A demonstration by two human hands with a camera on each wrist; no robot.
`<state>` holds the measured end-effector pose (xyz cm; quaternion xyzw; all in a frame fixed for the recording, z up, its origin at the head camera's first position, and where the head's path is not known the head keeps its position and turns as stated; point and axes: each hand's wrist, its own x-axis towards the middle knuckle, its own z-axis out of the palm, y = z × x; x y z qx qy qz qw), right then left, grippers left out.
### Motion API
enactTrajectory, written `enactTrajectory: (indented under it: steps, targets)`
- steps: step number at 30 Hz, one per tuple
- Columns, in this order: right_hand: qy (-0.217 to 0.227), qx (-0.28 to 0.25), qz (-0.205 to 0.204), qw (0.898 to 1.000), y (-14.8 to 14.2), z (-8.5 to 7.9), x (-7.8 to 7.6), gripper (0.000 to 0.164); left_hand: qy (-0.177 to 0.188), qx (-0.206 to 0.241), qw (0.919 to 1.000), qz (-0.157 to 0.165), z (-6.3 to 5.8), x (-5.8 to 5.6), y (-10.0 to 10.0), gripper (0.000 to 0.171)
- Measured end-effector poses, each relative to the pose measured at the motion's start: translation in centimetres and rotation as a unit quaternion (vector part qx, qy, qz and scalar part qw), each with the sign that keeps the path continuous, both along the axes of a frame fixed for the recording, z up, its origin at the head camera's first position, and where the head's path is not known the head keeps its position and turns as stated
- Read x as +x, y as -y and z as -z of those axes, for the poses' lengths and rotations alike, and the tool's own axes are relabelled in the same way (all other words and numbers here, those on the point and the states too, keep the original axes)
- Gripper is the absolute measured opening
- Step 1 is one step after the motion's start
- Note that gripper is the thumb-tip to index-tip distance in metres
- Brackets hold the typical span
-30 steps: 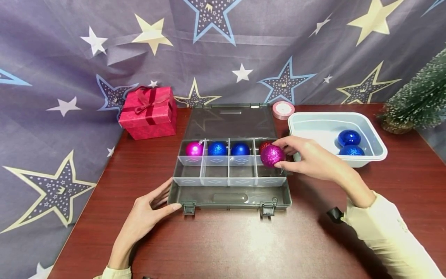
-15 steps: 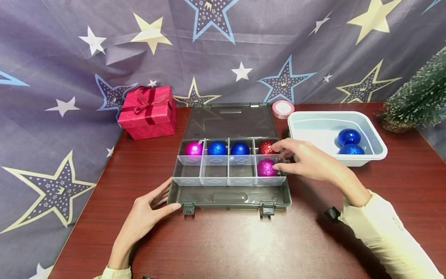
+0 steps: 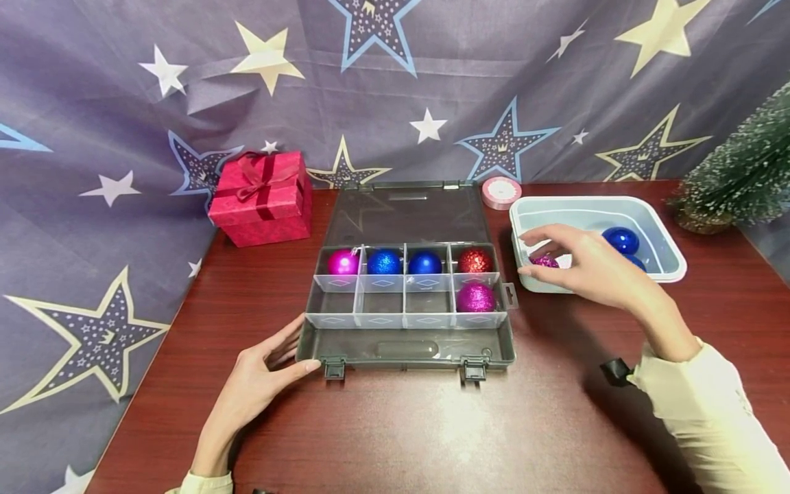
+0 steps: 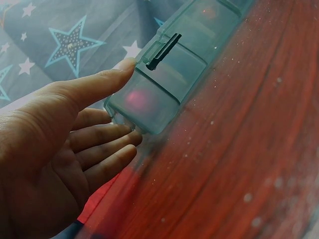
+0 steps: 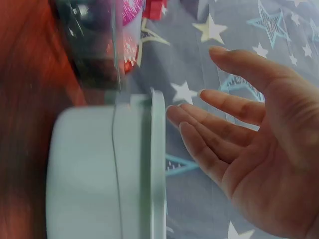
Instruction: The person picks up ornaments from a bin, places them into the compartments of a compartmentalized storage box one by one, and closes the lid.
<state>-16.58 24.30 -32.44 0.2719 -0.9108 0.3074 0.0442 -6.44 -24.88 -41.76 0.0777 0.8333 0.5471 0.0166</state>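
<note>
A grey see-through divided case point(image 3: 407, 350) lies opened on the table. Its back row holds a shiny pink ball point(image 3: 343, 262), a blue glitter ball point(image 3: 384, 263), a matte blue ball point(image 3: 425, 263) and a red glitter ball point(image 3: 474, 261). In the front right compartment sits a magenta glitter ball point(image 3: 476, 298). My left hand point(image 3: 249, 384) rests at the case's front left corner, thumb on the front rim and fingers straight along the side. Over the pale plastic tub point(image 3: 669, 264) hovers my right hand point(image 3: 583, 267), fingers spread and empty. Another magenta glitter ball point(image 3: 546, 262) shows between thumb and fingers.
Blue balls point(image 3: 620, 240) lie in the tub's right part, partly behind the right hand. A red gift box point(image 3: 262, 199) stands back left, a pink ribbon roll point(image 3: 501, 193) behind the case, and a small frosted tree point(image 3: 734, 171) at far right.
The right hand set the magenta glitter ball into the front right compartment, let it go, and moved right over the tub. The left hand has stayed at the case corner.
</note>
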Motion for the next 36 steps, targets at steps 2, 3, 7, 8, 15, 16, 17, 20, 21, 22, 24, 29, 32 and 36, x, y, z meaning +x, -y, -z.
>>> enactTrajectory:
  steps: [2,3,7,8,15,16,17,20,21,22,24,29,32,36]
  targets:
    - [-0.003,0.003,0.021,1.0,-0.7,-0.2,0.0,0.04,-0.001,0.0,1.0,0.0,0.0,0.0,0.0,0.072]
    - [0.003,0.003,0.032,0.999,-1.1,-0.2,0.1,0.04,-0.001,0.0,1.0,0.0,0.0,0.0,0.0,0.072]
    - [0.033,0.003,0.071,0.997,-2.5,0.0,-0.2,0.039,-0.002,0.0,1.0,0.0,0.0,0.0,0.1,0.072]
    - [0.04,0.004,0.077,0.996,-2.9,0.2,-0.4,0.039,-0.001,-0.001,1.0,0.0,-0.1,0.0,0.1,0.072]
    - [0.075,0.021,0.093,0.993,-4.4,1.6,-1.2,0.041,0.0,0.0,1.0,-0.001,-0.1,0.0,0.1,0.072]
    - [0.078,0.024,0.092,0.992,-4.5,1.7,-1.4,0.042,0.0,0.0,1.0,-0.001,0.0,0.0,0.1,0.072]
    - [0.081,0.028,0.092,0.992,-4.5,1.9,-1.5,0.042,0.0,0.0,1.0,-0.001,0.0,0.0,0.1,0.072]
    - [0.086,0.04,0.083,0.992,-4.7,2.1,-2.1,0.043,-0.002,0.001,1.0,0.001,0.0,0.0,0.1,0.071]
    - [0.088,0.043,0.079,0.992,-4.8,2.1,-2.3,0.043,-0.003,0.001,1.0,0.002,0.0,0.0,0.1,0.071]
    - [0.09,0.046,0.073,0.992,-4.8,2.1,-2.5,0.043,-0.004,0.001,1.0,0.002,0.0,0.0,0.1,0.071]
    - [0.096,0.049,0.061,0.992,-4.9,2.2,-2.9,0.042,-0.007,0.001,1.0,0.003,0.1,0.0,0.1,0.071]
    - [0.132,0.048,0.045,0.989,-5.0,2.6,-3.9,0.043,-0.009,-0.002,1.0,0.003,0.1,0.0,0.1,0.071]
    - [0.152,0.048,0.042,0.986,-5.0,2.8,-4.3,0.044,-0.005,-0.005,1.0,0.002,0.0,0.0,0.0,0.072]
    - [0.161,0.055,0.027,0.985,-4.8,2.9,-4.7,0.042,-0.004,-0.007,1.0,0.001,-0.1,0.0,0.0,0.072]
